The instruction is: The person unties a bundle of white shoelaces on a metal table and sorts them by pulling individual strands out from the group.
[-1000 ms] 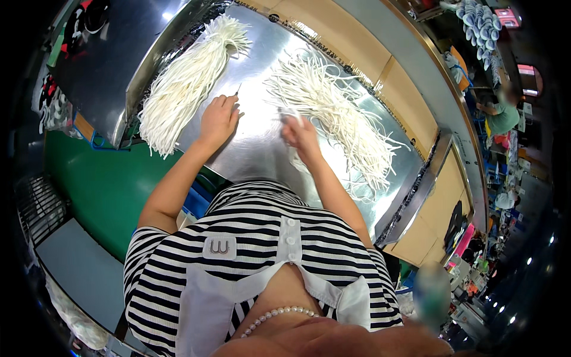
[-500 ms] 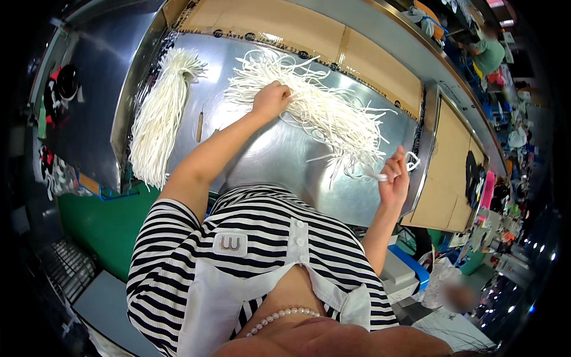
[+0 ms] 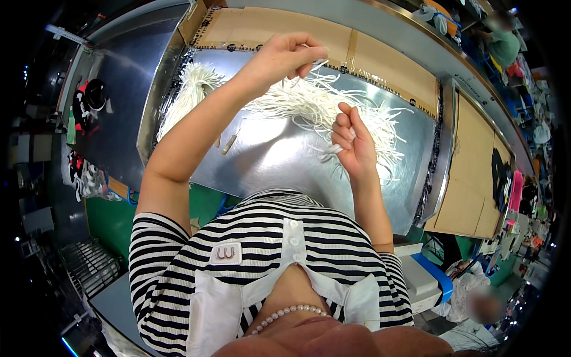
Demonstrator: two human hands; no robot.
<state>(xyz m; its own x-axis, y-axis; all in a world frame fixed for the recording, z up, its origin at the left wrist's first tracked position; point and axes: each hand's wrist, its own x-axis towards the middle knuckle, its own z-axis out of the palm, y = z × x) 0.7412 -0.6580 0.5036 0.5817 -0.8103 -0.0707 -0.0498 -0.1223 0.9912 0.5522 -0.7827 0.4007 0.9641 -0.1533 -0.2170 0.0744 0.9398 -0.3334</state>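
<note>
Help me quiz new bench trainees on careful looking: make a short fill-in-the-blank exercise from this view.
1. The strands held in the left hand and the right hand are coloured ____.
2. The gathered bundle lies to the ____ of the loose heap.
3. The panel along the far edge of the metal table is made of brown ____.
4. The person's shirt has a pattern of black and white ____.

Missing words: white; left; cardboard; stripes.

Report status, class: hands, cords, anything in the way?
Left hand pinching white cord. Right hand curled around cord. Loose pile on table. Left forearm partly covers bundle.
</note>
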